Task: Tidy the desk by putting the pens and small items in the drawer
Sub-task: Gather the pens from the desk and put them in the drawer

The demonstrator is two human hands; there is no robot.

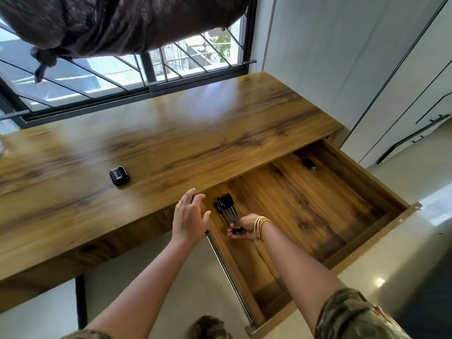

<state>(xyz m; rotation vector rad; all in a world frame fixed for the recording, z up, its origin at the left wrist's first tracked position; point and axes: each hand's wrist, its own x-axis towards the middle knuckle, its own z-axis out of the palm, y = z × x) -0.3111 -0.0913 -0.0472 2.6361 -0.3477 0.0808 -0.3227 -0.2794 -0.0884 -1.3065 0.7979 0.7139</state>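
A wooden drawer is pulled far out of the wooden desk on the right. My right hand is inside the drawer's narrow left section, shut on the near ends of a bundle of black pens, whose caps point toward the desk. Beside it, my left hand hovers open over the desk's front edge at the drawer's left corner, holding nothing. A small black boxy item sits on the desktop to the left. Another small black item lies at the back of the drawer's wide section.
A metal slide rail runs along the drawer's left side. A barred window stands behind the desk, with dark cloth hanging across the top. White cupboard doors stand at the right; pale floor lies below.
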